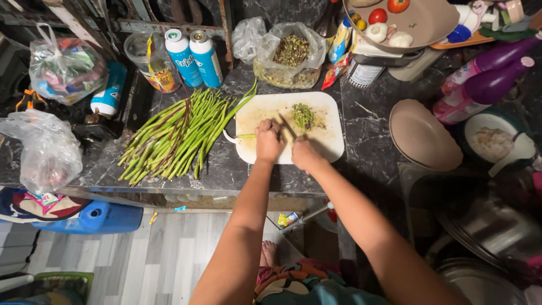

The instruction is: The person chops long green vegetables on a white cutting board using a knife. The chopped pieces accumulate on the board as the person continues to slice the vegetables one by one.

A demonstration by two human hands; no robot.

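Your left hand (269, 140) lay curled on the cutting board (327, 141), pinning a thin green stem (245, 136) whose free end stuck out to the left across the pale surface. Your right hand (305, 153) sat just beside it, fingers closed around the handle of a knife (287, 125), the dark blade angling up and left between your two hands toward a small heap of chopped green pieces (303, 116) on the far part of the board. The two hands were close together, nearly touching, each clamped on its own thing. Left of the board, a loose bundle of long green stems (179, 134) lay fanned over the dark marbled counter (361, 124), some stems tinged purple. Beyond the board, a clear plastic bag of chopped greens (291, 55) stood on the counter, with two blue spray cans (193, 57) further left. To the right of the board, a round brown plate (424, 135) rested on the counter, and on the far right a tray (429, 25) held tomatoes and garlic.
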